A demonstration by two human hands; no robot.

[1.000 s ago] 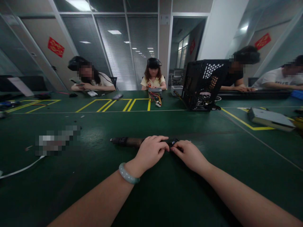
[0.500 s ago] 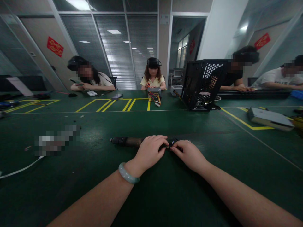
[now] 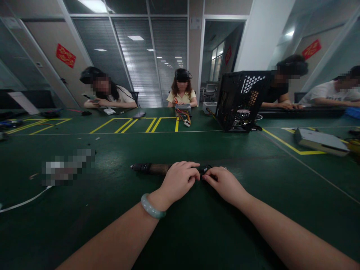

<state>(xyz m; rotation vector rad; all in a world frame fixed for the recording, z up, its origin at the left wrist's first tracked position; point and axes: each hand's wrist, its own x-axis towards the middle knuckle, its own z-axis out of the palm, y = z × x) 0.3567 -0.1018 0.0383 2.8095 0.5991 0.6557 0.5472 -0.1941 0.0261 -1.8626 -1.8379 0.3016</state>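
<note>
A dark electric screwdriver (image 3: 157, 168) lies on the green table, its bit end pointing left. My left hand (image 3: 180, 178), with a pale bangle at the wrist, curls over the rear part of the tool and hides most of it. Just right of it, my right hand (image 3: 225, 183) is closed in a pinch at the tool's back end. A black cable (image 3: 207, 167) loops up beside those fingertips. The exact piece between the fingers is small and partly covered.
A black computer case (image 3: 242, 101) stands beyond my right hand. A power supply with wires (image 3: 183, 112) sits before a co-worker across the table. A flat grey metal box (image 3: 320, 141) lies at right. A white cable (image 3: 28, 202) runs along the left. Other people sit around the far side.
The fingertips of my left hand have drawn slightly apart from those of my right hand. My right hand and the screwdriver stay where they were.
</note>
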